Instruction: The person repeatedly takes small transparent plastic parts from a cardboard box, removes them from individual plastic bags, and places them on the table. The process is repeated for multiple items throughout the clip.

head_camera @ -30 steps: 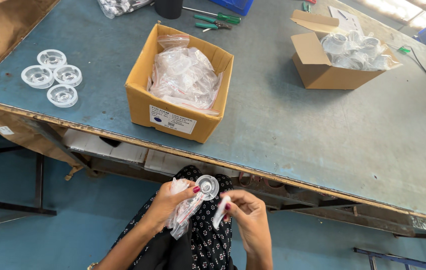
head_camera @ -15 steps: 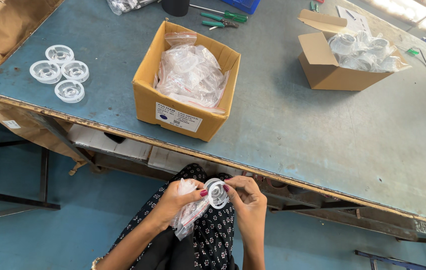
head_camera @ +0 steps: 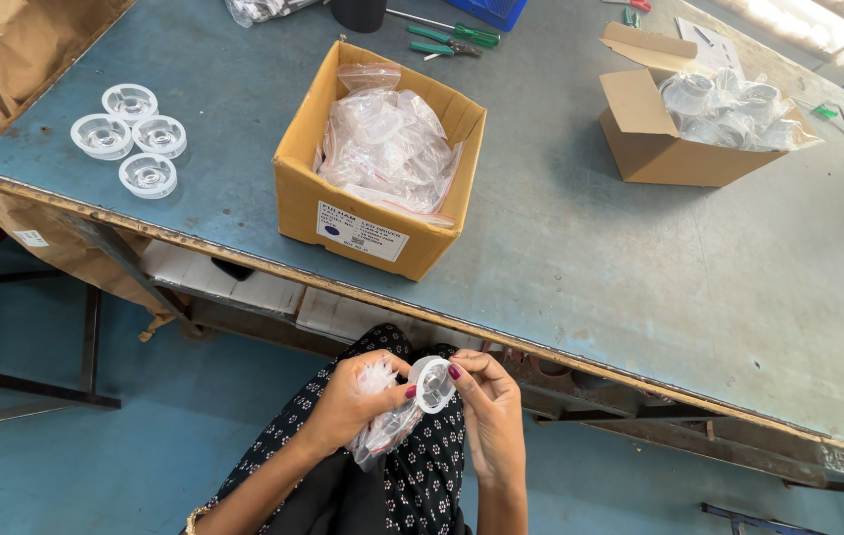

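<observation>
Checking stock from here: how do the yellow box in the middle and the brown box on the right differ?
The yellow box stands upright, filled with flat clear plastic bags; the brown box lies tipped on its side, bagged round clear parts spilling from its opening. The yellow box bears a white label; none shows on the brown box. Both are open cardboard boxes on the blue table.

1. I am looking down at a worn blue table (head_camera: pixel 580 267) with a chipped, rusty front edge.
2. Four clear round plastic parts (head_camera: pixel 129 139) are sitting clustered at its left end.
3. A yellow cardboard box (head_camera: pixel 343 203) (stuffed with clear bags) is standing mid-table.
4. A brown open box (head_camera: pixel 655 139) is resting further right.
5. Green-handled tools (head_camera: pixel 447 38) are lying along the far edge.
</observation>
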`<state>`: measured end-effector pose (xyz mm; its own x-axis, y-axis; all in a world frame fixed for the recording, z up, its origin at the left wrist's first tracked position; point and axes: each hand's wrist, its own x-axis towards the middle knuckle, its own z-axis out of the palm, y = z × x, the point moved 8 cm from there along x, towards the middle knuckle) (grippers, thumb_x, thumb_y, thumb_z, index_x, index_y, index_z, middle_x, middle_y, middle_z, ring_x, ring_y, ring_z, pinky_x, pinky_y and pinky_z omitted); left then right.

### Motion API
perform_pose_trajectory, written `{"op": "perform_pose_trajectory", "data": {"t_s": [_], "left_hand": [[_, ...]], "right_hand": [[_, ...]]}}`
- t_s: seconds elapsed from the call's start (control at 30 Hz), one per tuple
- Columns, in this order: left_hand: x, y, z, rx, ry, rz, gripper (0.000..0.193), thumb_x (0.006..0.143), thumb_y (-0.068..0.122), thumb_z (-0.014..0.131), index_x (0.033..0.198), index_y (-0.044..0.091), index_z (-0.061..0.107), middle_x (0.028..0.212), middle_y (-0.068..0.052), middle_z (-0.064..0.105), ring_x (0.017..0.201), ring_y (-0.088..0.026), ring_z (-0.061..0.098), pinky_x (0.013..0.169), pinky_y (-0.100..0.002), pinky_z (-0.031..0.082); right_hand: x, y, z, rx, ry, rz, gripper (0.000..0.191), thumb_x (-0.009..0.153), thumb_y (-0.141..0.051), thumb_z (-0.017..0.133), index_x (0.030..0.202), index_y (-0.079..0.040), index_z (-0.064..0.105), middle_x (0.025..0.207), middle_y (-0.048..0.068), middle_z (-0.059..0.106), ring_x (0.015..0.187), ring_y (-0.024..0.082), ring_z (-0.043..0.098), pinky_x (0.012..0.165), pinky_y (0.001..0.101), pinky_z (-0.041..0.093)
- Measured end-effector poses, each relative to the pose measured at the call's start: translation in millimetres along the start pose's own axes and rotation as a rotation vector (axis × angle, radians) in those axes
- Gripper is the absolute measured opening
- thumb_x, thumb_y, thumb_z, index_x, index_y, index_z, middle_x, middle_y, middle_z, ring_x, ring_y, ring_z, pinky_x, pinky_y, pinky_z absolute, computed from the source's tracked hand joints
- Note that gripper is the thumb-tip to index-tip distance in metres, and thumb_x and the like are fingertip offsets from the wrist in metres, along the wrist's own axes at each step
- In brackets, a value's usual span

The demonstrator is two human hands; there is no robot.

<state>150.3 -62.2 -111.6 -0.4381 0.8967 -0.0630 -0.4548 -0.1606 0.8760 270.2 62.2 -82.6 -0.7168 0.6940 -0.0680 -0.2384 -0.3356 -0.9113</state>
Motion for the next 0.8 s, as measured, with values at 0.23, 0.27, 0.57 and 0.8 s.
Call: {"op": "perform_pose_trajectory", "data": {"t_s": [0.23,0.27,0.57,0.8], "left_hand": [[-1.4,-3.8,-0.6,-0.053,0.024,-0.009,0.017,0.087,0.008,0.078,0.098,-0.004,0.071,0.079,-0.006,0.073,0.064,-0.006,0.063,0.057,-0.021,0.051],[-1.6,-3.1,-1.4,-0.053,0.031,-0.013,0.018,0.087,0.009,0.078,0.098,-0.004,0.072,0.079,-0.006,0.073,0.063,-0.006,0.064,0.057,-0.021,0.051],[-3.3,-3.5,-1.0,-0.155,0.028,-0.043,0.023,0.087,0.011,0.077,0.102,-0.004,0.070,0.079,-0.008,0.074,0.063,-0.008,0.066,0.057,-0.023,0.053],[-3.1,-13.3,-5.7,-0.239,0.072,0.010,0.030,0.086,0.015,0.078,0.107,-0.005,0.068,0.073,-0.005,0.068,0.061,-0.008,0.064,0.056,-0.023,0.053]], "right_hand": [[1.8,7.7,2.3,0.101,-0.020,0.134,0.010,0.089,-0.002,0.070,0.098,-0.001,0.067,0.119,0.017,0.069,0.107,0.020,0.065,0.098,0.0359,0.051],[1.5,9.0,2.4,0.094,-0.018,0.159,0.011,0.088,-0.003,0.070,0.098,-0.001,0.067,0.121,0.020,0.070,0.107,0.022,0.066,0.099,0.0368,0.051],[1.3,11.8,2.9,0.137,-0.028,0.162,0.012,0.090,-0.005,0.072,0.098,0.001,0.067,0.127,0.028,0.068,0.110,0.024,0.067,0.102,0.0389,0.052],[1.9,15.7,5.3,0.200,-0.063,0.171,0.009,0.090,-0.002,0.070,0.098,0.000,0.066,0.132,0.029,0.064,0.113,0.024,0.066,0.105,0.0379,0.050]]}}
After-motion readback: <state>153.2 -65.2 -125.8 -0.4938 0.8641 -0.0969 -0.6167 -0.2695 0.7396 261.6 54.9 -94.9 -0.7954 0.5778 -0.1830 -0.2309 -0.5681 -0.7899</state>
